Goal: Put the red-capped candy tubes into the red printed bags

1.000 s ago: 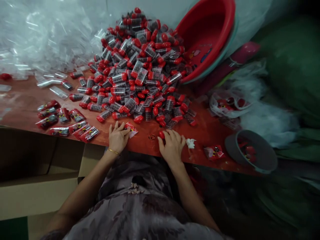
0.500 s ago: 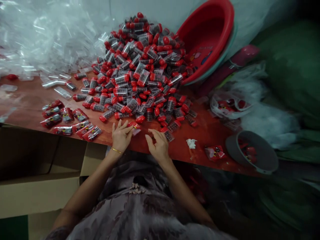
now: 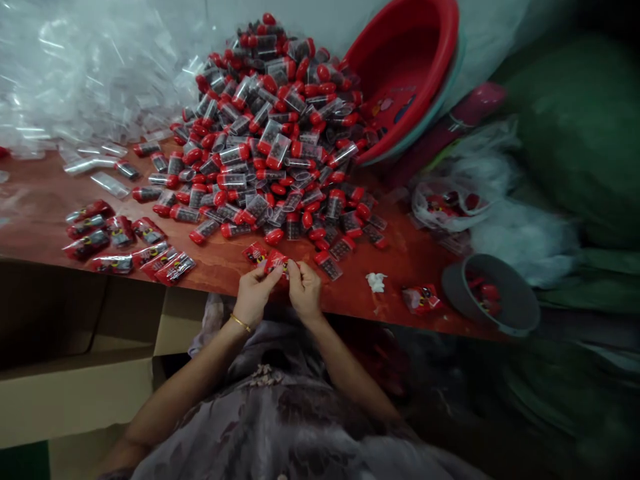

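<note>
My left hand and my right hand are close together at the table's front edge. Both pinch a small red printed packet between thumbs and fingers, the left at its left side and the right at its right corner. Another red packet lies on the table just beyond my left fingertips. Past my hands rises a big pile of clear tubes with red caps and dark contents. One such tube lies to the right of my right hand.
Several filled red packets lie at the left above an open cardboard box. Clear empty tubes are heaped behind. A red basin leans at the pile's right. A grey bowl, white scraps and a packet are at the right.
My hands have come together, and both now grip a red packet between them. Before, they were apart with fingers spread. The whole view has shifted slightly.
</note>
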